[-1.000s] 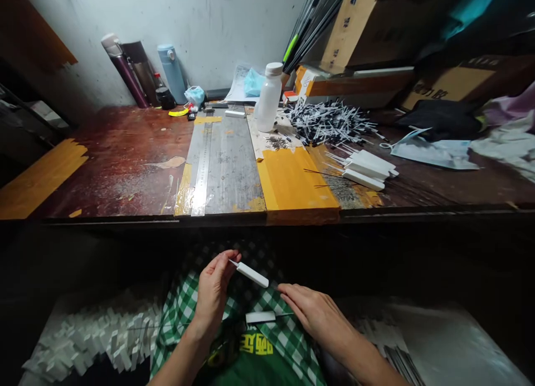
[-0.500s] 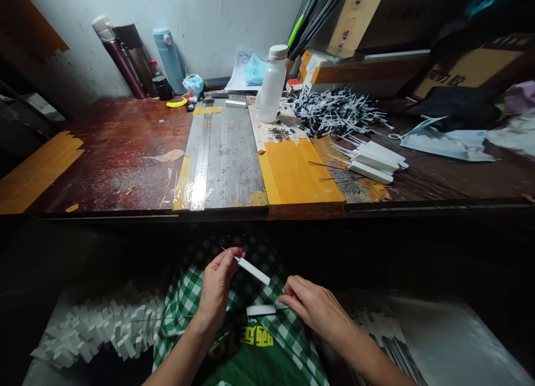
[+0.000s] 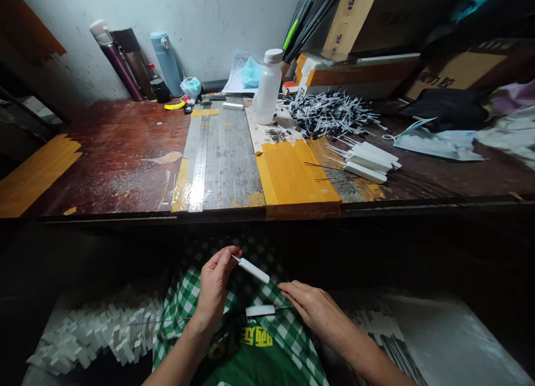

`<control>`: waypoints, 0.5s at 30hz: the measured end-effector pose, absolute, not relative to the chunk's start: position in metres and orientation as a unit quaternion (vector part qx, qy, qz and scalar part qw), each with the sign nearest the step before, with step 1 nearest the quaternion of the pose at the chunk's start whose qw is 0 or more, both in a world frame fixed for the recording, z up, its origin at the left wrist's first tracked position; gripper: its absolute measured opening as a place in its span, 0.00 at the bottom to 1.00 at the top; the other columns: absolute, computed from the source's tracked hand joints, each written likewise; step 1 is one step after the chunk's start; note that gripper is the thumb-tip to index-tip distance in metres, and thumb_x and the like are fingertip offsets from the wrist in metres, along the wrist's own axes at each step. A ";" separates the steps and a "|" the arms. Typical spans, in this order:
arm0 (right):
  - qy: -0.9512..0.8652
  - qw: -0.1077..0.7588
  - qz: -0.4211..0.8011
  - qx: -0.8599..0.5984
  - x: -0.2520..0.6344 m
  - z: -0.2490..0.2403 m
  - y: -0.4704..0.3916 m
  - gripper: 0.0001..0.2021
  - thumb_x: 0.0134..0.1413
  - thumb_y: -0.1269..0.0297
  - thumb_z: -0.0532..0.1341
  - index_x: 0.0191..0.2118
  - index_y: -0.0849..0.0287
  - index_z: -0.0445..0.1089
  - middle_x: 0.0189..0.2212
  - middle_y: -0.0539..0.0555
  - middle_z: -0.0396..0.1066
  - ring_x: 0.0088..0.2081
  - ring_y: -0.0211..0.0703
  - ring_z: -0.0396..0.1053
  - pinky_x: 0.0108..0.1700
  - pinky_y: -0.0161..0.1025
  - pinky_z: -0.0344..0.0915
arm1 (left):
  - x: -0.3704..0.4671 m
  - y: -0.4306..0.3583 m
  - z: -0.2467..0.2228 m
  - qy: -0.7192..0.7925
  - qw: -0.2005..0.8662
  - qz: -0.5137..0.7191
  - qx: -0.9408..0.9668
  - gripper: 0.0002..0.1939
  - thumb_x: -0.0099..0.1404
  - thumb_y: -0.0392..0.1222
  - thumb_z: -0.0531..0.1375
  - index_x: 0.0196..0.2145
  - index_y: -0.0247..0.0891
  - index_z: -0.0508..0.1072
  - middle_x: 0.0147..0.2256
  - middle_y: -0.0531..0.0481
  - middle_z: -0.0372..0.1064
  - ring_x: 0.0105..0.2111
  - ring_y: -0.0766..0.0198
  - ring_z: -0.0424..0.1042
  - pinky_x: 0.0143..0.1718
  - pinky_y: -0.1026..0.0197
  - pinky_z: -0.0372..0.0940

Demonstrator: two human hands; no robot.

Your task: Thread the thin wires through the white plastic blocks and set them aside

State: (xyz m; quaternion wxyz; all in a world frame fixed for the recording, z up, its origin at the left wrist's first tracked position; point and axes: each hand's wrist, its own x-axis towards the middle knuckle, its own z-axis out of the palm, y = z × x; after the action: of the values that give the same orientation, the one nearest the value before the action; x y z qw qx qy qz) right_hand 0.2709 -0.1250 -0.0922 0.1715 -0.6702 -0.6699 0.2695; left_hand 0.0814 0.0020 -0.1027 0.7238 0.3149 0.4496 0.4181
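Observation:
My left hand [image 3: 214,274] is closed in a pinch on the thin pointed end of a slim white block [image 3: 254,270], which slants down to the right. My right hand [image 3: 307,302] has its fingers pressed together just beyond the block's lower end; whatever lies in them is too thin or hidden to make out. Below, a second white block [image 3: 259,311] rests across the lap on a green checked cloth [image 3: 288,333], with a thin dark wire leading off its right end beneath the right hand.
The worktable [image 3: 146,169] crosses ahead, bearing a metal ruler [image 3: 199,174], a white bottle [image 3: 268,88], a heap of black-and-white thin pieces [image 3: 332,113] and several wired white blocks [image 3: 368,162]. Many white blocks [image 3: 96,333] are piled low left; a clear plastic sheet [image 3: 451,330] lies low right.
My right hand's fingers have straightened from a curled pinch and shifted slightly left, nearer the upper block's end. My left hand keeps its pinch, almost in place. The view has shifted slightly.

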 end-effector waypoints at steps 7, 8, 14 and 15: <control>-0.668 0.177 0.209 -0.692 0.273 -0.095 -0.130 0.10 0.66 0.62 0.53 0.32 0.54 0.64 0.28 0.48 0.67 0.28 0.39 0.68 0.30 0.33 0.63 | 0.083 -0.002 -0.105 0.450 0.726 0.402 0.330 0.21 0.58 0.55 0.64 0.39 0.34 0.78 0.41 0.41 0.76 0.45 0.53 0.74 0.53 0.53 0.63; -0.670 0.191 0.191 -0.692 0.277 -0.090 -0.132 0.10 0.67 0.61 0.52 0.33 0.54 0.64 0.28 0.49 0.67 0.29 0.39 0.68 0.30 0.33 0.63 | 0.082 -0.002 -0.106 0.445 0.735 0.395 0.325 0.23 0.59 0.57 0.63 0.41 0.34 0.78 0.43 0.40 0.76 0.46 0.52 0.74 0.52 0.52 0.64; -0.619 0.240 -0.036 -0.747 0.346 -0.010 -0.127 0.14 0.70 0.60 0.48 0.43 0.54 0.71 0.35 0.53 0.72 0.37 0.42 0.71 0.41 0.35 0.65 | 0.086 -0.015 -0.129 0.433 0.700 0.184 0.537 0.30 0.50 0.65 0.65 0.41 0.37 0.78 0.42 0.40 0.77 0.44 0.46 0.74 0.46 0.53 0.67; -0.594 0.215 -0.084 -0.770 0.364 0.007 -0.124 0.15 0.70 0.60 0.48 0.43 0.54 0.72 0.37 0.54 0.72 0.39 0.42 0.71 0.42 0.35 0.65 | 0.088 -0.020 -0.130 0.419 0.671 0.143 0.595 0.28 0.50 0.64 0.66 0.39 0.38 0.79 0.40 0.43 0.77 0.44 0.46 0.74 0.47 0.53 0.67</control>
State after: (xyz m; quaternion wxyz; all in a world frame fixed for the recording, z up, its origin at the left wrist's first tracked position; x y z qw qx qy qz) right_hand 0.3645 -0.1237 0.0070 0.2154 -0.7704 -0.5941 -0.0843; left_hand 0.0877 -0.0204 -0.1298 0.6710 0.5950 0.4187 0.1430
